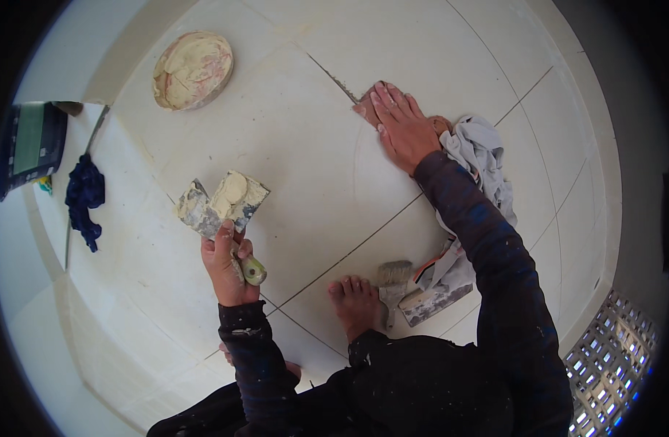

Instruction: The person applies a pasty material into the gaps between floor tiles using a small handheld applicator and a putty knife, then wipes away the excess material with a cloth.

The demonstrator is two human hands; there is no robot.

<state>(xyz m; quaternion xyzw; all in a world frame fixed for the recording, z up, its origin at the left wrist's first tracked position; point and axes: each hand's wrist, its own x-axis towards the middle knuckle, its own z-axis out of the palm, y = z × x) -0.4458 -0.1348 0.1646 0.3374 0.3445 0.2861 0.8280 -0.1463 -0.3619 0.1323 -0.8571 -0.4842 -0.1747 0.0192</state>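
Note:
My left hand (pixel 229 266) is closed around two putty knives, gripped together with their blades fanned apart. One blade (pixel 196 210) is grey and smeared; the other carries a lump of cream putty (pixel 231 191). A pale green handle end (pixel 254 271) sticks out below my fingers. On the tiled floor my right hand (pixel 406 131) lies flat, fingers stretched out, over a reddish-brown piece that looks like sandpaper (pixel 365 111). That piece sits at the end of a dark, rough tile joint (pixel 334 79). A round shallow tub of cream putty (pixel 194 71) stands at the far left.
Beside my right forearm lies a crumpled pale cloth (pixel 480 156). A paint brush (pixel 394 280) and a wide smeared blade (pixel 436 304) rest near my bare foot (pixel 355 302). Dark blue cloth (pixel 85 200) lies left, and a perforated panel (pixel 611 364) is at lower right.

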